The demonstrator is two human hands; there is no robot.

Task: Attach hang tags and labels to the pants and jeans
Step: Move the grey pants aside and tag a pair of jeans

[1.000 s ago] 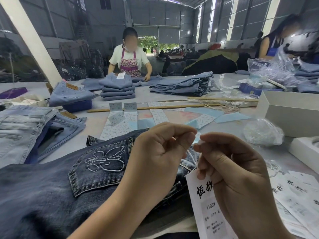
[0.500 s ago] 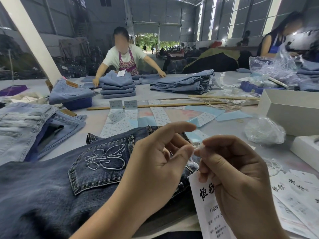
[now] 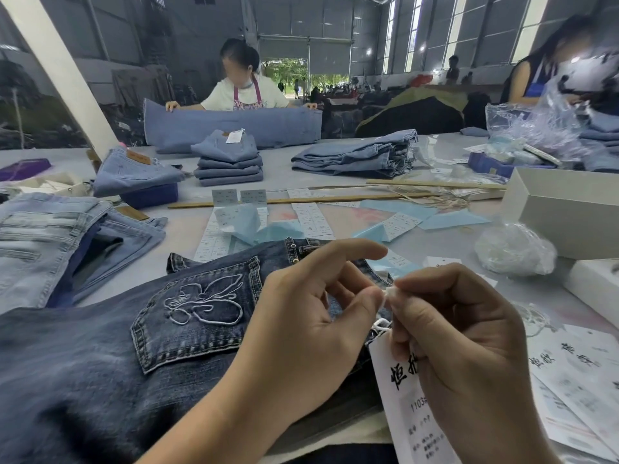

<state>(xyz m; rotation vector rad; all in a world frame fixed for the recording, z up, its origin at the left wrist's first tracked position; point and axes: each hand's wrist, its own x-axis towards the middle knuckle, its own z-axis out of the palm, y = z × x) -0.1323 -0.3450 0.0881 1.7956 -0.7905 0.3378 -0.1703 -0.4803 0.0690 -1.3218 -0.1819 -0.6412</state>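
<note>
A first-person view looks down at two hands working over a pair of dark blue denim jeans [image 3: 100, 380] spread across a pale grey tabletop [image 3: 445, 252]. An embroidered back pocket faces up.

The left hand [image 3: 301, 333] sits above the waistband. A second ago its fingers were bunched in a tight fist around the string; now the forefinger is stretched out forward and the other fingers have loosened, while the thumb presses against the right hand's fingertips, pinching a thin white string [image 3: 385, 298]. The right hand [image 3: 469, 356] has stayed curled, its fingertips clamped on the same string. A white rectangular paper hang tag with black printed characters [image 3: 398, 406] hangs from it, just below and partly hidden behind the fingers. A small loop of string shows just above the tag's top edge.

The hands meet at the string, fingertip to thumb. The left hand's opening suggests the string is being drawn through or knotted, so this tag seems close to fixed, though whether the string already passes through a belt loop is hidden by the hands.

More printed white tags [image 3: 576, 380] lie on the tabletop to the right. Strips of small white labels on light blue backing paper [image 3: 311, 219] lie beyond the jeans. Across the tabletop, a person in a white shirt and apron [image 3: 246, 85] now holds up a length of lighter blue denim where before they leaned over folded stacks.
</note>
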